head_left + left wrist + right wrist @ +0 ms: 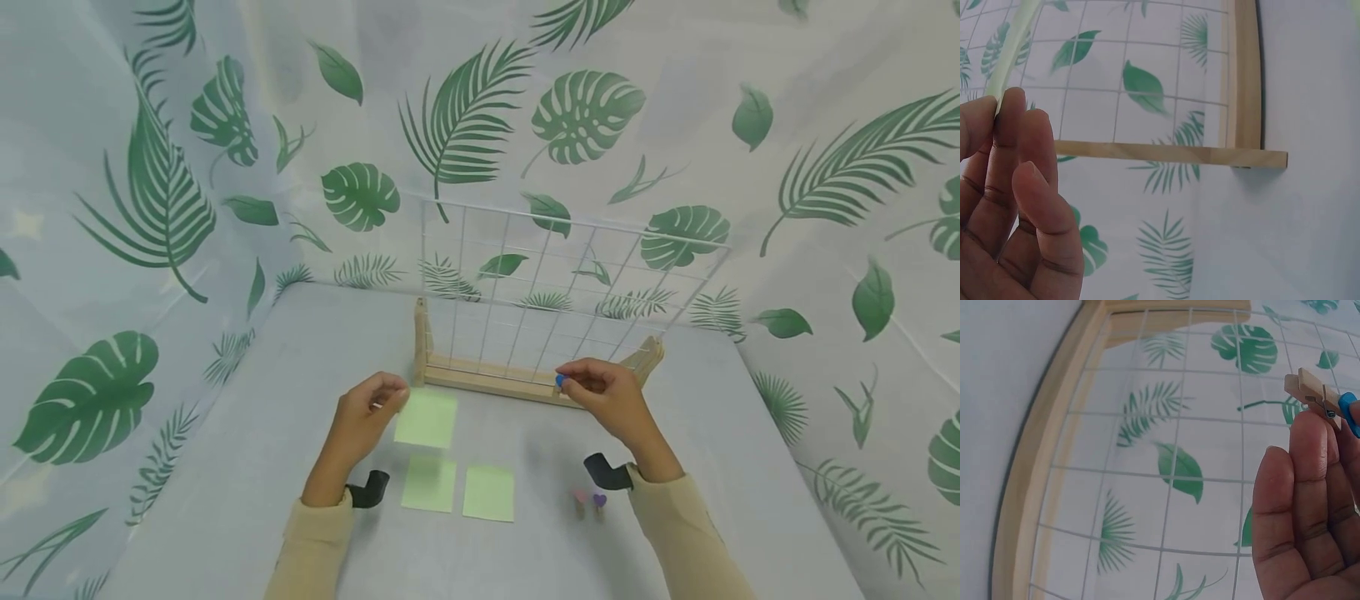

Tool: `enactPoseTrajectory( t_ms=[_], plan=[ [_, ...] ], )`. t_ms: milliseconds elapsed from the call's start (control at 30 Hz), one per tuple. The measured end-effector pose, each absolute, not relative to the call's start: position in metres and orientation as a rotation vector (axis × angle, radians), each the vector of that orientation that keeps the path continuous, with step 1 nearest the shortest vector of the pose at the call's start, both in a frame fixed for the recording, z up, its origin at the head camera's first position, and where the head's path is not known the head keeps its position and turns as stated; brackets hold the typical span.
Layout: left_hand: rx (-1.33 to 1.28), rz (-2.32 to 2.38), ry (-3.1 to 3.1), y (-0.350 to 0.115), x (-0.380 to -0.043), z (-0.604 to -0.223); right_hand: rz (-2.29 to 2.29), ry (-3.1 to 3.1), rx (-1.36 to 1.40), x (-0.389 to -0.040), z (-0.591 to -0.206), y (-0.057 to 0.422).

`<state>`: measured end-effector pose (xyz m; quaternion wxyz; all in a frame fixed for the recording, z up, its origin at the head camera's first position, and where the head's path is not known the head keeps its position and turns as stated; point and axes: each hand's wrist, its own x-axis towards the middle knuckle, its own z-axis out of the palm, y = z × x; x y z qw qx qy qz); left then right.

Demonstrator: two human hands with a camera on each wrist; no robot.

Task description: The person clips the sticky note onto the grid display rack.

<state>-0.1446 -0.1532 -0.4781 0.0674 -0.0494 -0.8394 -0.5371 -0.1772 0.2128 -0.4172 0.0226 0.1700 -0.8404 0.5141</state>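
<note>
My left hand [369, 417] pinches a pale green paper note [426, 419] by its upper left corner. In the left wrist view that note [1013, 47] shows nearly edge-on between thumb and fingertips. My right hand [606, 396] pinches a small wooden clothespin [1313, 390] by its blue end [1349, 412], its wooden jaws pointing away from the fingers. Both hands are in front of a white wire grid [540, 283] standing in a wooden base [487, 382], the right one near the base's right end.
Two more green notes, a left one [428, 485] and a right one [488, 493], lie on the white table [540, 550]. To their right are a pink heart clothespin [580, 497] and a purple heart clothespin [599, 501]. A leaf-print curtain [480, 108] surrounds the table.
</note>
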Motion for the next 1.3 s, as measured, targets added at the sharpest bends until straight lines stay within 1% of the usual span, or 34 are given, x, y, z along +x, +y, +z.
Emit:
enactPoseTrajectory(
  t_ms=[500,900,1300],
  plan=[
    [-0.224,-1.644,-2.508,-0.144,-0.156,-0.469,1.606,-2.541,0.580,-0.183,-0.413,0.203],
    [-0.289,-1.636,-2.467,-0.133,-0.162,-0.463,1.631,-2.517,0.673,-0.189,-0.397,0.197],
    [-0.313,-1.690,-2.442,-0.126,-0.168,-0.460,1.572,-2.571,0.665,-0.192,-0.384,0.192]
  ],
)
